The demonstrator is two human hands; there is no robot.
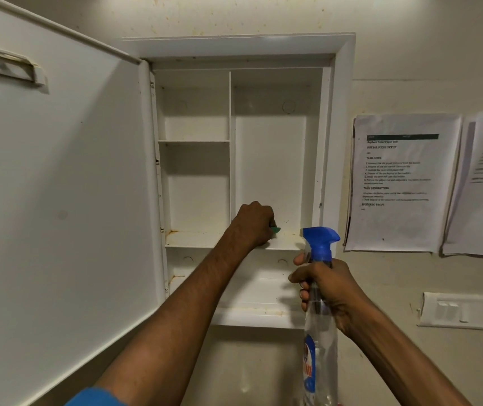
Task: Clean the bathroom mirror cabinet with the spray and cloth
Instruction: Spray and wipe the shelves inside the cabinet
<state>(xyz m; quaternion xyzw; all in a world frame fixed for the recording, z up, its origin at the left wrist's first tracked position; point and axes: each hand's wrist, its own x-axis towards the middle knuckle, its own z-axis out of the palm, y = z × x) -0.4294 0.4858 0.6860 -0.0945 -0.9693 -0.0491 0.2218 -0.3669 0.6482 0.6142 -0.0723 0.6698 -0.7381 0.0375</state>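
Left hand (pixel 252 225) was fisted around a green cloth (pixel 275 229), only a corner showing, pressed on the shelf (pixel 193 239) inside the cabinet (pixel 342 112), at the foot of its tall right compartment. Right hand (pixel 326 288) gripped the neck of the spray bottle (pixel 320 344), upright, blue nozzle (pixel 320 240) level with that shelf, just right of the cloth. Cabinet door (pixel 58 186) stood open to the left. Yellowish staining marked the shelf. Papers (pixel 401 183) hung right of the cabinet, a switch plate (pixel 465 310) below them.

Head view — close, facing cabinet (pixel 342 112)
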